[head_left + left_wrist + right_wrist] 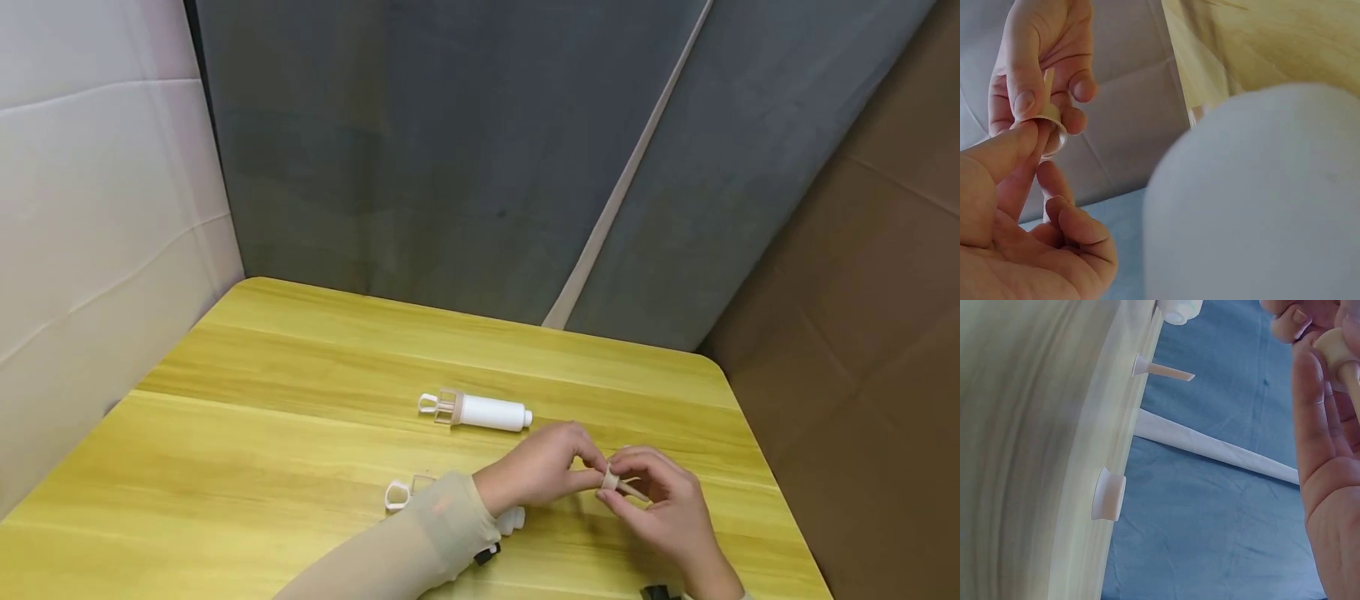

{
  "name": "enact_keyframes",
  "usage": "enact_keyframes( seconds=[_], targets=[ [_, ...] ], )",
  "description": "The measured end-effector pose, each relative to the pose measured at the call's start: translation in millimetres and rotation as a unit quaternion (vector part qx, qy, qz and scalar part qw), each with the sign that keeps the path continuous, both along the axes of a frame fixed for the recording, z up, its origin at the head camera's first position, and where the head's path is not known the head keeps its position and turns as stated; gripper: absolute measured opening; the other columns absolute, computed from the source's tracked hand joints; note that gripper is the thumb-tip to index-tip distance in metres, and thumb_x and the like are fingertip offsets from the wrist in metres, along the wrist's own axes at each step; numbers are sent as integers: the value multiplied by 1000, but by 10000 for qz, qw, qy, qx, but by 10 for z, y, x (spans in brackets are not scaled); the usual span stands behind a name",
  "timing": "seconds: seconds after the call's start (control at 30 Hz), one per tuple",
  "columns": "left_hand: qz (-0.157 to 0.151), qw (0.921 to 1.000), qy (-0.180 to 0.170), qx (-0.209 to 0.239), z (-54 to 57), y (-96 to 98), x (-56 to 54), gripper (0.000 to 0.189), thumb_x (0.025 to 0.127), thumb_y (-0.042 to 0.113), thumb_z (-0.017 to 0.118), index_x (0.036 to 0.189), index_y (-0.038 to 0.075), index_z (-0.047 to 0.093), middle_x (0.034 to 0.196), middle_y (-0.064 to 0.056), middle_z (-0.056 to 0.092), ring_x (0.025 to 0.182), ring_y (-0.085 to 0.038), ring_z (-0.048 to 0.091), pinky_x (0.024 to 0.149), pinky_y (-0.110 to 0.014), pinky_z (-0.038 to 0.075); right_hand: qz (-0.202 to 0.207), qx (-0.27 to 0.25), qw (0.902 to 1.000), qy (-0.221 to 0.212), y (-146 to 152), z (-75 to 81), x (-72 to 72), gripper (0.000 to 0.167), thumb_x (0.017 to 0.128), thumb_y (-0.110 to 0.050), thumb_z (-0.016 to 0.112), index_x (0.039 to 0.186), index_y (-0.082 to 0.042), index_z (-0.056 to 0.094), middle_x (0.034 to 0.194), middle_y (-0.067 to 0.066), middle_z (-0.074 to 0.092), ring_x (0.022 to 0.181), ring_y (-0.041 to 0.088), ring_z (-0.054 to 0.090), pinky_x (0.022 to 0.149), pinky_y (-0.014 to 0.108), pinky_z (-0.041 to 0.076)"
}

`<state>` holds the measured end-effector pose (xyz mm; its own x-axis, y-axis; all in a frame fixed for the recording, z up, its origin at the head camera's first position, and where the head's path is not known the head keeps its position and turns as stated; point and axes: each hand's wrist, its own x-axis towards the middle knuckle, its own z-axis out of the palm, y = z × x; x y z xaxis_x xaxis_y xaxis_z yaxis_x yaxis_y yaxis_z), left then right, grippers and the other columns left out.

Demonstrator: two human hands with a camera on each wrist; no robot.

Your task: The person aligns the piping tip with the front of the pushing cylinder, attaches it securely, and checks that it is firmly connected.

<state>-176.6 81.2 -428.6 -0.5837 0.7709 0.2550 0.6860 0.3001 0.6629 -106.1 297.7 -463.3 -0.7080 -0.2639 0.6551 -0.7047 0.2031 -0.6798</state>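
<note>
Both hands meet over the right part of the table around a small beige funnel-like piece (611,479) with a round rim and a thin stem. My left hand (542,467) pinches its rim side between thumb and fingertips. From the other side, thumb and fingers of my right hand (667,504) hold the same piece, its stem pointing toward that palm. The left wrist view shows the ring-shaped rim (1060,140), with a left fingertip at its opening. Beneath my left forearm lies a white syringe-like cylinder (512,521), mostly hidden, its white ring handle (397,497) showing.
Beyond the left hand, another white syringe-like cylinder (492,412) with a beige collar lies on the yellow wood-grain table (300,367). In the right wrist view, a stemmed beige piece (1169,372) and a short beige cap (1110,495) stand on the table. Fabric walls (450,150) surround it.
</note>
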Motion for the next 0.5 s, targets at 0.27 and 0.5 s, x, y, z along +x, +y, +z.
enact_keyframes(
  seconds=[0.27, 0.5],
  targets=[
    [276, 9986, -5, 458, 13, -3, 6, 5, 96, 18, 83, 99, 16, 86, 94, 13, 68, 88, 1, 60, 78, -12, 47, -233, -300, 9992, 152, -40, -3, -19, 53, 65, 37, 78, 109, 8, 71, 106, 23, 69, 94, 16, 72, 74, 23, 61],
    [618, 9975, -70, 333, 110, -64, 22, 6, 92, 22, 87, 96, 19, 84, 92, 16, 69, 85, 2, 60, 75, -15, 48, -352, -504, 9981, 24, -53, 23, -2, 50, 66, 37, 77, 107, 10, 70, 106, 23, 69, 94, 14, 73, 71, 23, 61]
  ],
)
